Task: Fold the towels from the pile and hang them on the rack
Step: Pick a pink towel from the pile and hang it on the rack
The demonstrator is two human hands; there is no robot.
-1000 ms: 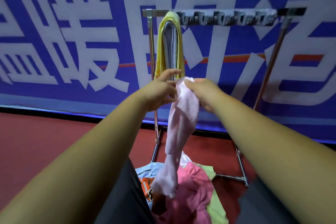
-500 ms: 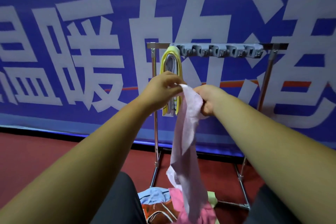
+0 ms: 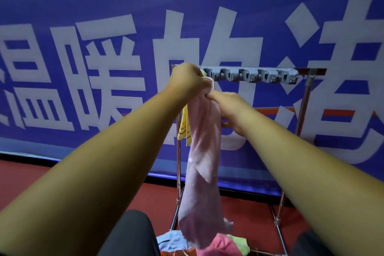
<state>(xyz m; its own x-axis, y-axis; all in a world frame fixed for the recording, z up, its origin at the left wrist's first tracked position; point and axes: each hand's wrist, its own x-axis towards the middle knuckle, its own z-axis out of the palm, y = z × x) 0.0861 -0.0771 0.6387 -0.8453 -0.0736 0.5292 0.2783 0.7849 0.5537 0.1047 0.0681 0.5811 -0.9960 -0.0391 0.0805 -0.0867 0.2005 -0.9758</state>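
Observation:
A pale pink towel (image 3: 202, 168) hangs long and narrow in front of me. My left hand (image 3: 187, 78) grips its top end up at the left end of the metal rack's top bar (image 3: 311, 70). Just below and to the right, my right hand (image 3: 226, 106) pinches the towel's upper edge. A yellow towel (image 3: 184, 127) hangs on the rack behind the pink one, mostly hidden. The pile of towels (image 3: 220, 245), blue, pink and green, lies on the floor under the rack.
A row of grey clips (image 3: 251, 75) lines the rack's top bar. The rack's right post (image 3: 301, 114) slants down to a floor bar. A blue banner with large white characters (image 3: 104, 72) stands close behind. The floor (image 3: 41, 181) is red. My dark-trousered knees sit at the bottom.
Both hands have lifted the pink towel higher, up to the rack's top bar, and it now covers most of the yellow towel. My view has tilted upward.

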